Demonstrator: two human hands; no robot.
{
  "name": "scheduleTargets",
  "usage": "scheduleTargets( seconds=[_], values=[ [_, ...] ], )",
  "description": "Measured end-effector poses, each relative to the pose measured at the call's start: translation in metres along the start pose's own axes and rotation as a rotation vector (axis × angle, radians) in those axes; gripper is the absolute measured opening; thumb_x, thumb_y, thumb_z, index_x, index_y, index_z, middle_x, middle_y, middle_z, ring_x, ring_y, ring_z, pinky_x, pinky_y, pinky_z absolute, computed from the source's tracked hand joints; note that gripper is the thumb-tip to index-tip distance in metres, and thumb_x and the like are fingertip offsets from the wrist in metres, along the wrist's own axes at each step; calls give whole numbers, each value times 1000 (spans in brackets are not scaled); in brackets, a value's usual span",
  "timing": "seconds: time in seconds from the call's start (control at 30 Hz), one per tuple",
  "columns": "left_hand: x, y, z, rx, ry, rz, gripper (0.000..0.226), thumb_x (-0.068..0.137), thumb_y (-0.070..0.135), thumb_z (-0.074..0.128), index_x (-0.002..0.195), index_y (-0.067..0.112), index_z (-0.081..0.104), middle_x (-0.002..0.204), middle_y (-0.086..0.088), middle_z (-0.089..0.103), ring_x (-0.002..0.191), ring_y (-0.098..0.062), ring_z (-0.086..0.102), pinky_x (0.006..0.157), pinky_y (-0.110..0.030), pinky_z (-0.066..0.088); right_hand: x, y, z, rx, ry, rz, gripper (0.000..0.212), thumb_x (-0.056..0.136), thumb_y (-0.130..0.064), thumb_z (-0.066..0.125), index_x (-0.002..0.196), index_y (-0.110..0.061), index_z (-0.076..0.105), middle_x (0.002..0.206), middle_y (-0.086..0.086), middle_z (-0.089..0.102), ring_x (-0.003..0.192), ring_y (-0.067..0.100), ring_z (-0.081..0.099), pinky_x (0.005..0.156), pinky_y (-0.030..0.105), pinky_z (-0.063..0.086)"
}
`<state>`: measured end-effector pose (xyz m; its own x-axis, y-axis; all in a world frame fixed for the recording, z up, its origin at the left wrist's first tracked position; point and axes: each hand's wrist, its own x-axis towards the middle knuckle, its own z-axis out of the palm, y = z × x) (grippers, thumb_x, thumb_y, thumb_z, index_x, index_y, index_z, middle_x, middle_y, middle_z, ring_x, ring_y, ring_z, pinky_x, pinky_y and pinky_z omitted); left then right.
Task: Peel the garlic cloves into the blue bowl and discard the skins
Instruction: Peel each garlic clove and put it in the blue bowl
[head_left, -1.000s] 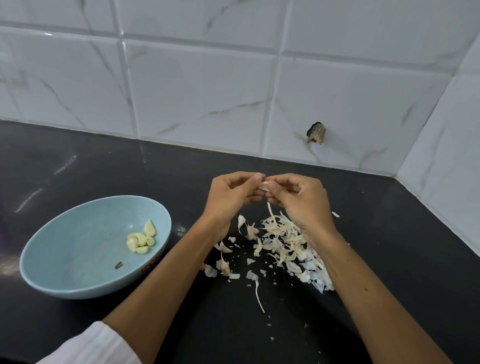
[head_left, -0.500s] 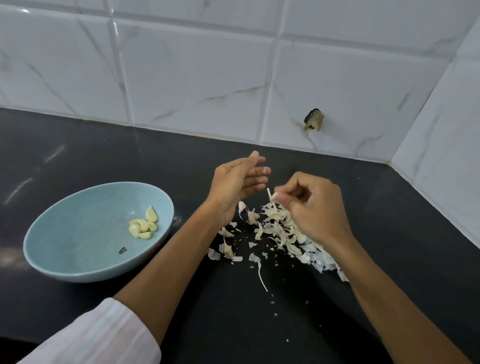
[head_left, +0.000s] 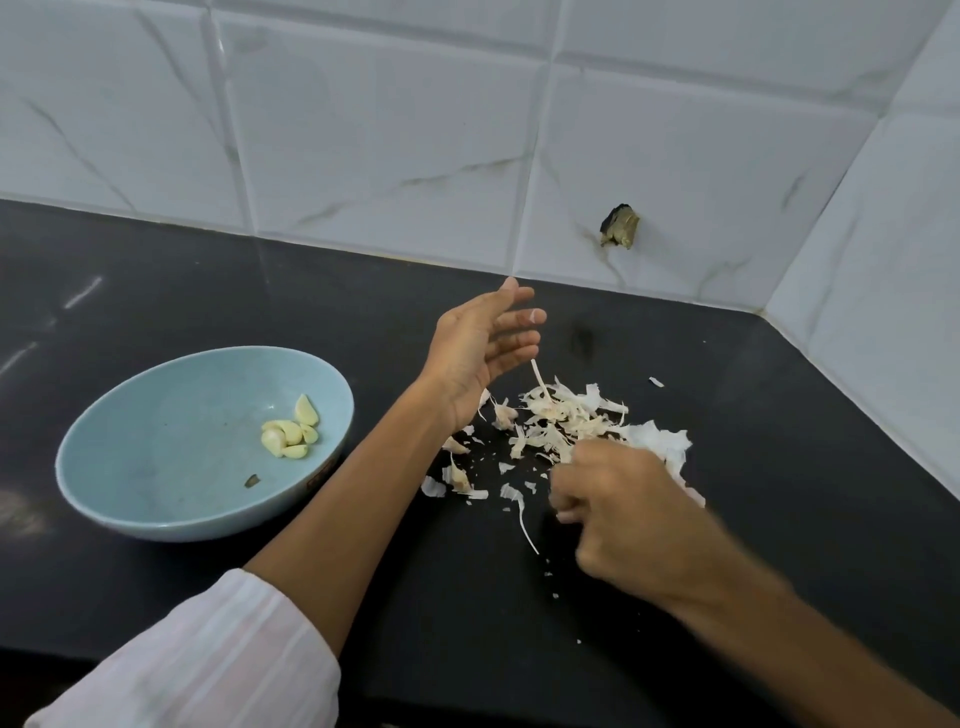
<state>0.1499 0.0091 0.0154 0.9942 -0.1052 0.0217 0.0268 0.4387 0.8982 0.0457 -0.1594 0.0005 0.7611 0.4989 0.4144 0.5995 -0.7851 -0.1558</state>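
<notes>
The blue bowl (head_left: 156, 405) sits on the black counter (head_left: 171, 280) to the left of both forearms; inside it, toward its right wall, a small cluster of peeled garlic cloves (head_left: 288, 434) lies touching one another, pale yellow and bare; a single dark fleck (head_left: 252, 480) rests lower in the bowl, apart from the cloves.

The skins (head_left: 569, 421) lie outside the bowl, heaped loose on the counter to its right, with smaller scraps strewn toward the left forearm; one thin strip stands up from the heap toward the left hand's fingers.

The left hand (head_left: 478, 348) hovers above the far edge of the heap with its palm turned to the right, fingers straight and slightly spread, holding nothing; a white sleeve (head_left: 208, 660) covers that arm near the elbow.

The right hand (head_left: 623, 509) is low over the near side of the heap, blurred, its fingers curled inward; whether they pinch a clove or a skin cannot be told.

Behind the counter rises a white marbled tile wall (head_left: 389, 130), with a broken hole (head_left: 618, 226) in one tile.
</notes>
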Motion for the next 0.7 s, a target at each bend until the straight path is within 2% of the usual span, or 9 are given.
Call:
scheduleTargets(
  seconds=[0.07,0.17,0.23,0.3,0.33,0.43,0.5,0.6,0.7],
  values=[
    [0,0,1,2,-17,-1,34,101,36,61,121,10,69,92,-3,75,80,-15,69,78,-27,60,-2,-1,0,-21,-19,-15,27,53,8,68,57,-17,58,63,-9,47,54,1,43,48,6,31],
    [2,-2,1,3,-40,-2,33,101,36,61,120,11,70,92,-3,76,81,-15,68,80,-27,61,5,-2,-6,87,82,-15,18,54,2,57,58,-15,60,63,-8,49,54,6,48,46,15,39],
    [2,-4,1,4,-51,3,32,101,36,61,119,11,70,92,-3,76,82,-15,69,79,-27,61,6,-3,4,62,-44,15,21,57,7,61,60,-14,62,65,-10,48,55,5,49,49,17,40],
    [2,-5,1,20,-76,10,29,101,32,62,118,12,70,93,-3,76,81,-15,68,79,-28,61,6,1,9,52,-213,63,21,67,8,68,66,-13,70,67,-10,56,59,3,56,57,15,44],
    [2,-7,1,27,-84,19,26,100,29,62,118,12,71,94,-3,75,80,-15,68,78,-28,60,10,4,5,94,-200,92,20,71,6,71,68,-14,73,68,-10,64,62,3,61,60,14,46],
    [3,-10,4,92,-95,67,19,100,20,64,113,13,74,96,-4,75,78,-15,66,74,-27,59,26,17,-16,476,126,329,12,84,-9,80,79,-20,78,81,-10,76,70,5,70,66,17,56],
    [3,-13,8,157,-101,109,18,99,16,64,113,12,75,99,-4,76,82,-18,65,76,-29,59,38,26,-24,811,285,534,6,87,-16,77,90,-20,79,90,-1,78,77,13,71,73,21,58],
    [0,-17,11,211,-152,148,21,100,16,63,116,13,76,104,-5,76,87,-19,65,83,-37,60,58,35,-23,1348,372,710,13,90,-8,70,100,-9,78,99,12,78,92,16,72,80,20,57],
    [0,-18,14,225,-162,202,23,100,14,63,119,12,75,101,-11,77,86,-18,67,83,-39,60,70,35,-16,1547,391,721,17,90,-1,67,105,-1,74,98,11,77,87,14,73,75,18,57]
  ],
)
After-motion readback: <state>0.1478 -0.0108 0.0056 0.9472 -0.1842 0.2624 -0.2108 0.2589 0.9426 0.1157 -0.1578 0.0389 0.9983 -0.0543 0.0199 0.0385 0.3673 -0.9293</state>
